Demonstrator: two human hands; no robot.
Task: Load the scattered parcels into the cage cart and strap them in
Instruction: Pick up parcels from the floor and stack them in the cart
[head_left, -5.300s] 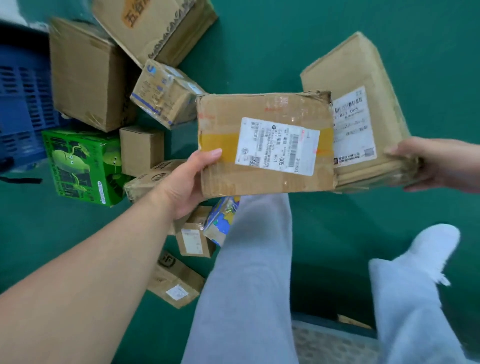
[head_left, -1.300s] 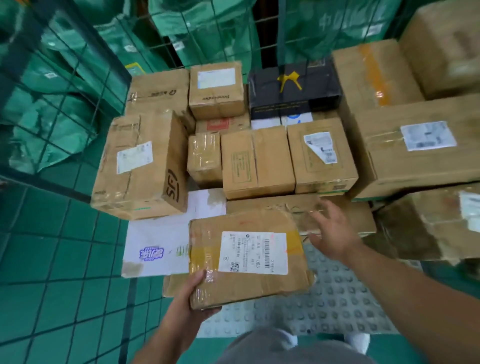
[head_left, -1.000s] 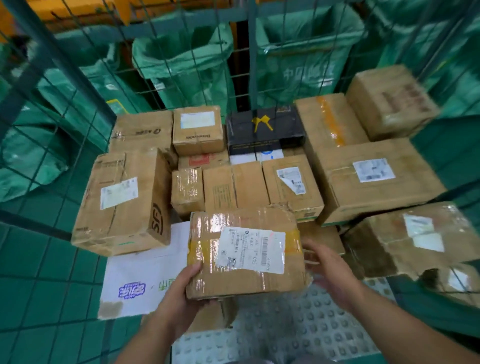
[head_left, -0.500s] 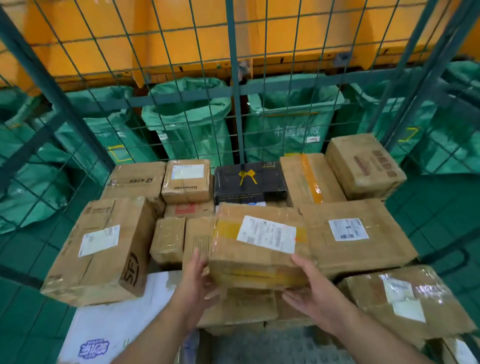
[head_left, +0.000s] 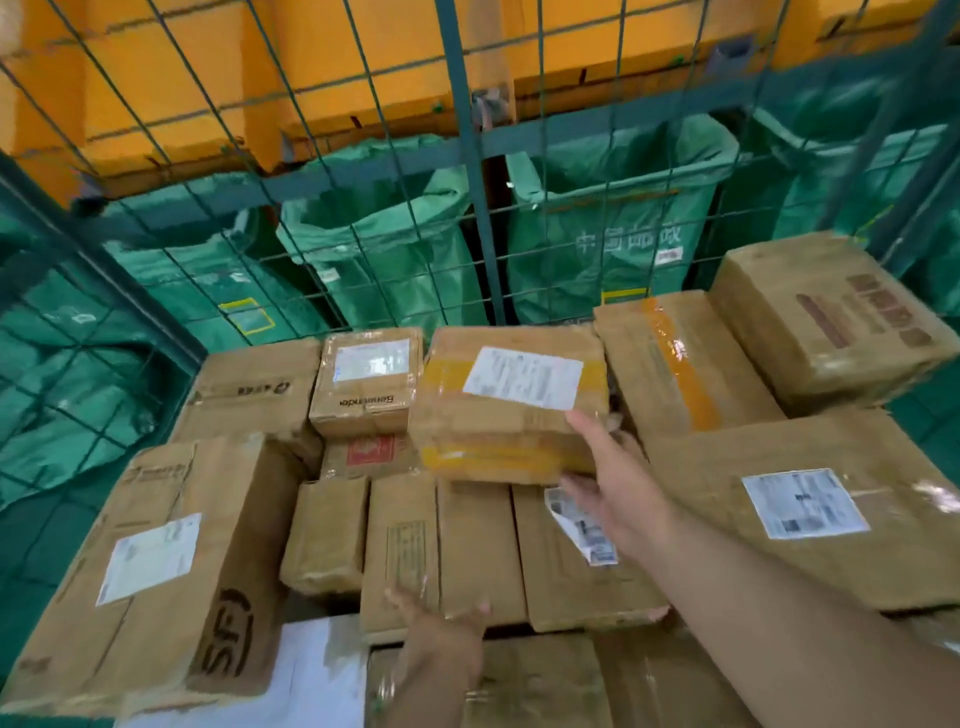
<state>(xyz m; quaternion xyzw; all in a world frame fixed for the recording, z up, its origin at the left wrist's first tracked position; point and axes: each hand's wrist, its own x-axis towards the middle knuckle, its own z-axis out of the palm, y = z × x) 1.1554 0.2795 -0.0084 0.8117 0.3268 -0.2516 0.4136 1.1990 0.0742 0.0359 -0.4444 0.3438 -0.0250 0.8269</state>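
The taped brown parcel (head_left: 506, 410) with a white label and yellow tape lies on top of the stacked parcels at the back middle of the cage cart (head_left: 470, 218). My right hand (head_left: 618, 488) reaches forward, its straight fingers against the parcel's front right corner. My left hand (head_left: 441, 639) hovers lower, fingers spread, holding nothing, just above the front row of boxes. Several cardboard parcels fill the cart around them. No strap is in view.
A long SF box (head_left: 156, 561) lies at the left and a wide labelled box (head_left: 810, 509) at the right. A white flat mailer (head_left: 317, 675) sits at the front. Green mail sacks (head_left: 374, 260) and an orange surface (head_left: 208, 78) stand behind the mesh wall.
The parcel went from both hands at the cart's front up onto the back stack, covering the black box. My left hand has let go and dropped back; my right hand stays on its corner.
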